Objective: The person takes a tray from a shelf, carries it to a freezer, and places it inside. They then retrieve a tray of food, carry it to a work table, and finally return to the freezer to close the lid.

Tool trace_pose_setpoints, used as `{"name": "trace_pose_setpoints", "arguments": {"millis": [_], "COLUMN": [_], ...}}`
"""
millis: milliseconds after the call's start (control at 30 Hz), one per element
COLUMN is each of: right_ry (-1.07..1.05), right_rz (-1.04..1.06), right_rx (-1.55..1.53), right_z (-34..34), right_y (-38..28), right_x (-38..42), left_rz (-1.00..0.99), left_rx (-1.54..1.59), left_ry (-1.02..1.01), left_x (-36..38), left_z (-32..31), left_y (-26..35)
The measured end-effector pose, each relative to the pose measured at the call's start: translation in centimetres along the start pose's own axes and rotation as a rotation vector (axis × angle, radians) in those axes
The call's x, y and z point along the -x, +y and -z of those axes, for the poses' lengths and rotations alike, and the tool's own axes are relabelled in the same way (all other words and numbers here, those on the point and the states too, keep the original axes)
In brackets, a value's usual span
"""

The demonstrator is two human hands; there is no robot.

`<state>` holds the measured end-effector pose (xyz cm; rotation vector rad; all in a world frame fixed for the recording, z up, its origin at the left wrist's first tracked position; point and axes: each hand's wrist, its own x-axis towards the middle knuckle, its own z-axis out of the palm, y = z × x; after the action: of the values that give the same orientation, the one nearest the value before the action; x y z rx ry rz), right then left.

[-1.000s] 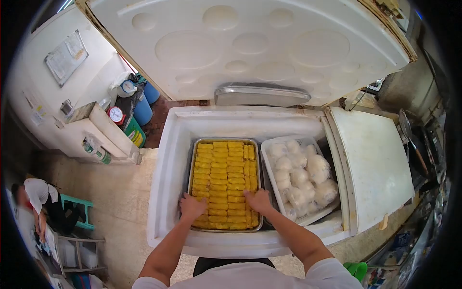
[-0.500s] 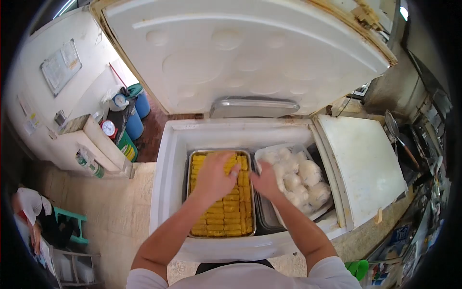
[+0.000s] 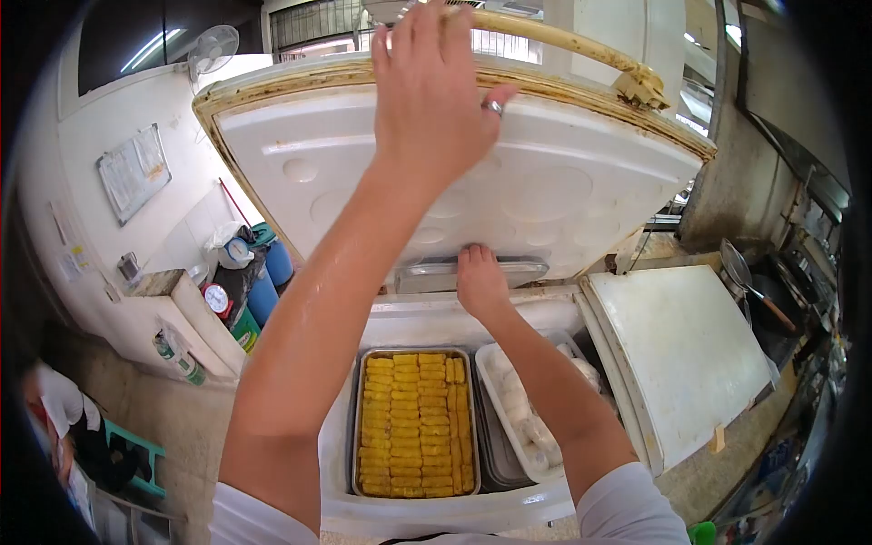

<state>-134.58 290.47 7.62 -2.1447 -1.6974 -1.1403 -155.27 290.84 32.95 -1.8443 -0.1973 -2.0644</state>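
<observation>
My left hand is raised to the top edge of the open freezer lid, its fingers over the edge beside the yellowed handle bar and its thumb on the inner face. Lower down, my right hand has its fingers closed over the rim of a shiny metal tray lying at the base of the lid. Inside the freezer, a metal tray of yellow rolls lies between my forearms. Beside it, a white basket holds round, pale wrapped bundles, partly hidden by my right forearm.
A white panel covers the freezer's right end. Farther right is a strainer. At left stand blue bins, a red-rimmed dial scale and a low white partition. A seated person is at lower left.
Both hands have left the area over the rolls and basket. My left hand has risen to the lid's top edge; my right has reached forward to the metal tray. The view has tilted up.
</observation>
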Motion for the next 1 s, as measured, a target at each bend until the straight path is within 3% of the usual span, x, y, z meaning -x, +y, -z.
{"name": "trace_pose_setpoints", "arguments": {"millis": [100, 200, 467, 733, 1000], "right_ry": [0.004, -0.004, 0.082, 0.328, 0.479], "right_rz": [-0.001, 0.024, 0.226, 0.292, 0.161], "right_rx": [0.008, -0.045, -0.188, -0.464, -0.391], "right_z": [-1.7, -1.9, -3.1, 11.9, 27.1], "right_y": [0.1, 0.5, 3.6, 6.9, 7.6], "right_x": [0.1, 0.3, -0.9, 2.0, 16.2], "left_rz": [0.104, 0.056, 0.178, 0.277, 0.219], "left_rx": [-0.029, 0.003, -0.031, 0.021, 0.127], "left_ry": [-0.031, 0.082, -0.030, -0.168, -0.182], "left_x": [-2.1, -2.1, -3.2, -4.4, -3.0], "left_z": [-1.0, -3.2, -3.4, -5.3, 0.1], "left_y": [-1.2, -3.3, -2.8, -3.9, -0.4]}}
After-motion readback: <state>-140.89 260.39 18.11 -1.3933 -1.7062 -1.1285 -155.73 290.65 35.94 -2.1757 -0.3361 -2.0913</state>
